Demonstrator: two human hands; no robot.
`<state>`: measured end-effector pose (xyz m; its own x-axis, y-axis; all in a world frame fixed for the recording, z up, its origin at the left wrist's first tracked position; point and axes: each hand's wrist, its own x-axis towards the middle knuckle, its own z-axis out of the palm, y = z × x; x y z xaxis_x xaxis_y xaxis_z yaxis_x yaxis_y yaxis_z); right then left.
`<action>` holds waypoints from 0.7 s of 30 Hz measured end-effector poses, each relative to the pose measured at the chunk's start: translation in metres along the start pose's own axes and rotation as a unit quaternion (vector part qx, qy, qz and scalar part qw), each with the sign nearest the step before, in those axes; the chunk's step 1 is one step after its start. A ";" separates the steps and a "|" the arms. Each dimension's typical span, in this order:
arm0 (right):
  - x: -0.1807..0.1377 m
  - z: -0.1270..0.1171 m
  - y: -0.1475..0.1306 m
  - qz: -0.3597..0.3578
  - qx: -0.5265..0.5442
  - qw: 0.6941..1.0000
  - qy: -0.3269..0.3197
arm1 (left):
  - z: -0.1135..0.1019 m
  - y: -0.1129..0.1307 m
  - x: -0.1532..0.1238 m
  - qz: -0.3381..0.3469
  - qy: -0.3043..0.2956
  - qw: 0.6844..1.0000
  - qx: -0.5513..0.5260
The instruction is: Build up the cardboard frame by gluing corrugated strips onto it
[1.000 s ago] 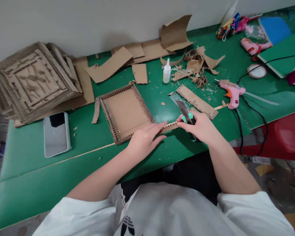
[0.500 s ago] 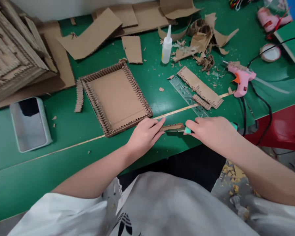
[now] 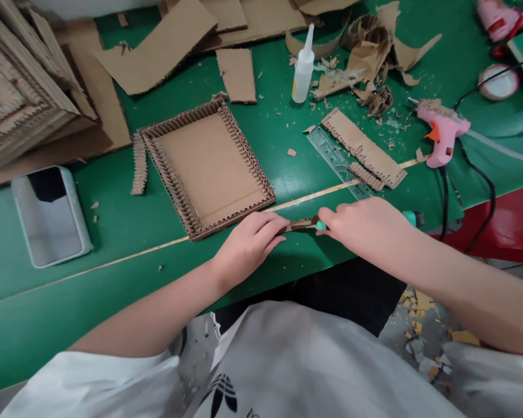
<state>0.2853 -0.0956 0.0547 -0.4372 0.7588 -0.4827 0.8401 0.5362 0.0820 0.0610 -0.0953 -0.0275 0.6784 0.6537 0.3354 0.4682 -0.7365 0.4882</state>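
Note:
My left hand point(image 3: 248, 244) presses flat on one end of a narrow cardboard strip point(image 3: 300, 224) lying on the green table point(image 3: 113, 232), just in front of a cardboard frame point(image 3: 207, 165) edged with corrugated trim. My right hand point(image 3: 366, 227) is closed round a teal utility knife point(image 3: 412, 217), its front end against the strip's right part. The blade itself is hidden between my hands.
A clear ruler point(image 3: 337, 162) and corrugated strips point(image 3: 364, 150) lie behind my right hand. A pink glue gun point(image 3: 442, 130) with a black cord, a glue bottle point(image 3: 304, 67), cardboard scraps point(image 3: 375, 52), a phone point(image 3: 50, 215) and a cardboard box point(image 3: 17, 87) stand around.
My right hand lowered the knife from upright to flat along the strip and slid left. The view dropped closer to the table; my left hand stayed on the strip.

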 end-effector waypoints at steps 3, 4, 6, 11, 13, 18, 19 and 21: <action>0.003 -0.001 0.000 0.003 -0.001 1.000 -0.009 | -0.003 -0.002 -0.005 0.023 0.005 0.999 0.047; 0.003 -0.002 0.000 0.001 -0.003 1.000 -0.012 | -0.003 -0.003 -0.006 0.033 0.007 0.998 0.062; 0.004 -0.002 -0.001 -0.005 -0.009 1.000 -0.013 | -0.002 -0.004 -0.007 0.050 0.007 0.996 0.074; 0.006 -0.004 -0.003 -0.014 -0.020 1.000 -0.014 | 0.000 -0.006 -0.008 0.051 0.015 0.996 0.069; 0.008 -0.005 -0.005 -0.017 -0.020 1.000 -0.017 | -0.001 -0.006 -0.008 0.053 0.018 0.997 0.060; 0.011 -0.007 -0.009 -0.024 -0.027 0.999 -0.023 | -0.002 -0.005 -0.007 0.052 0.016 0.997 0.048; 0.011 -0.008 -0.009 -0.023 -0.027 0.999 -0.025 | -0.002 -0.005 -0.007 0.051 0.016 0.998 0.045; 0.011 -0.009 -0.009 -0.018 -0.025 0.999 -0.030 | -0.001 -0.006 -0.007 0.047 0.015 0.998 0.037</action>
<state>0.2707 -0.0889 0.0562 -0.4453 0.7162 -0.5374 0.8069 0.5811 0.1059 0.0529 -0.0954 -0.0313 0.7049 0.5846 0.4017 0.4439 -0.8053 0.3929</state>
